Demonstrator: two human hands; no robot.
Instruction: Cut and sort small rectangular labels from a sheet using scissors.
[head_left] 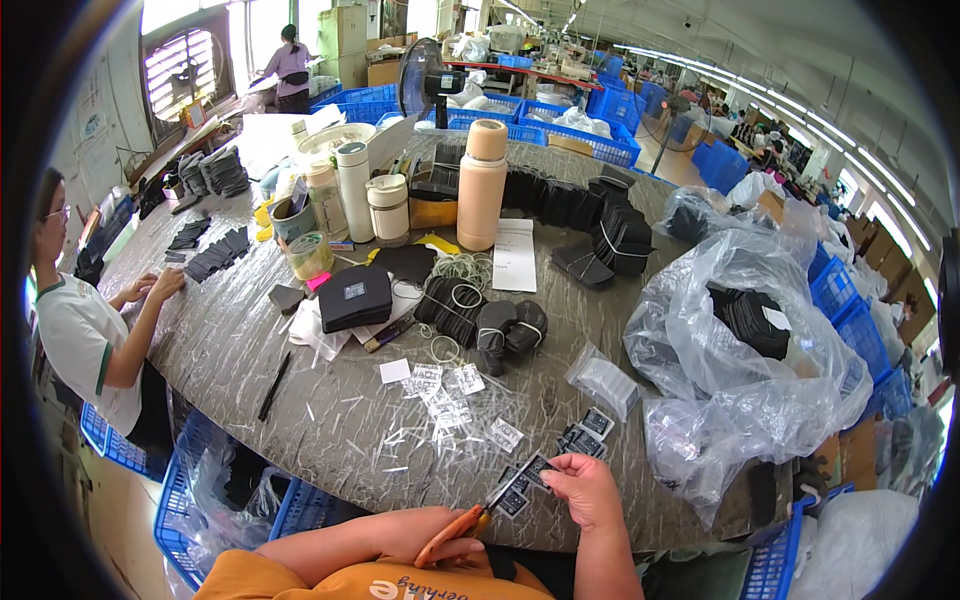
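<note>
Close to the table's near edge, my left hand (pixel 425 528) is closed round the orange handles of a pair of scissors (pixel 447 536). Their blades point up and to the right, reaching a small black label (pixel 537 471) with pale print. My right hand (pixel 590 490) pinches that label between thumb and fingers. More black labels (pixel 584 440) lie in a loose pile just beyond my right hand, and others (pixel 514 495) sit under the blades. Several white printed labels (pixel 440 390) are scattered farther off, among thin white offcut strips (pixel 400 440).
On the right, a clear plastic bag (pixel 690 400) holds black pieces (pixel 748 322). Stacked black pieces (pixel 357 298), tied bundles (pixel 510 328), a peach flask (pixel 482 190) and a black pen (pixel 274 386) occupy the table. A co-worker (pixel 90 310) sits at left, hands on the table.
</note>
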